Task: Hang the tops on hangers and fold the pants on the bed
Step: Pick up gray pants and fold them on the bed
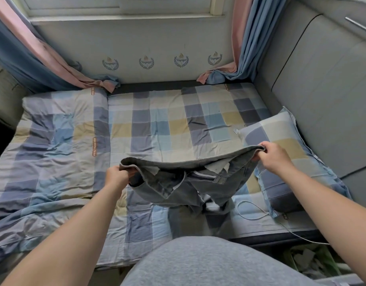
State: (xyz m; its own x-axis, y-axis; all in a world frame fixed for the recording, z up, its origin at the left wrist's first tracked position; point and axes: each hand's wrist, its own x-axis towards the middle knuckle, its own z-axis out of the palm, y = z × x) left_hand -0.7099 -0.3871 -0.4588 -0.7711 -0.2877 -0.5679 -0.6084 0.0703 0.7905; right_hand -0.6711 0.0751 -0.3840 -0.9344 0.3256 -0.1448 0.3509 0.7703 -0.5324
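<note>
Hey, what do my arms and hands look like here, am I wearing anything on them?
The left forearm and right forearm are bare to the picture's edge; no sleeves show. The left hand and right hand have no gloves, and no ring, watch or bracelet is visible. The only clothing in view is a heathered grey garment on the torso.

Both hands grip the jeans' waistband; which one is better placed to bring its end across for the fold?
Likely the right hand: its end of the jeans hangs over the pillow and must move inward. The left hand sits over flat bed, a good anchor.
</note>
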